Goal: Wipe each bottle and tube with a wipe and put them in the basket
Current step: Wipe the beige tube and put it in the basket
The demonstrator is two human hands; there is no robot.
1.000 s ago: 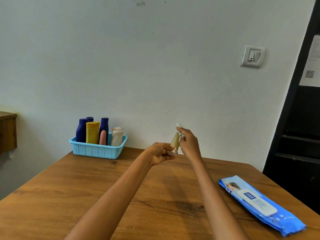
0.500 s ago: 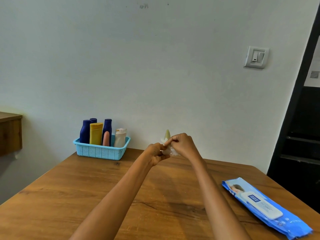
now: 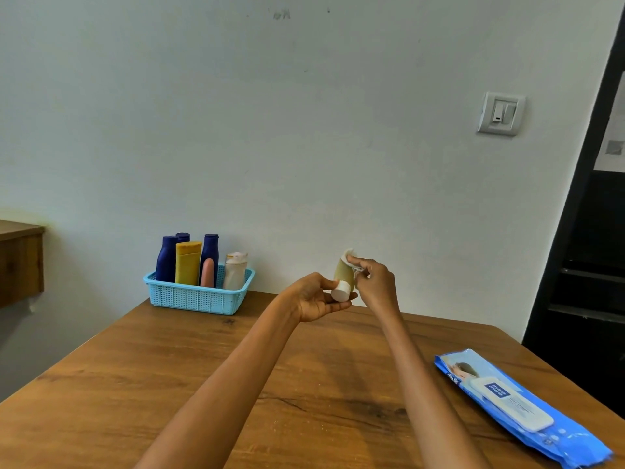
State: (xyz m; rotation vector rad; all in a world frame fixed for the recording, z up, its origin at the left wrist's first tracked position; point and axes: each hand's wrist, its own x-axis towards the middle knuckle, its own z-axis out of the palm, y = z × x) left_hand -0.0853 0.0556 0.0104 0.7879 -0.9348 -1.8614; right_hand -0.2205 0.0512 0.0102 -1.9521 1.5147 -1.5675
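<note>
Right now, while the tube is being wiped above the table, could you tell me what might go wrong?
The left hand holds the tube only near its white cap, so pressure from the wipe in the right hand might knock it loose. The basket already looks crowded with upright bottles, so adding the tube could tip one.

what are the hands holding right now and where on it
The left hand holds a small yellowish tube by its white cap end, low down. The right hand pinches a white wipe against the tube's upper end.
</note>
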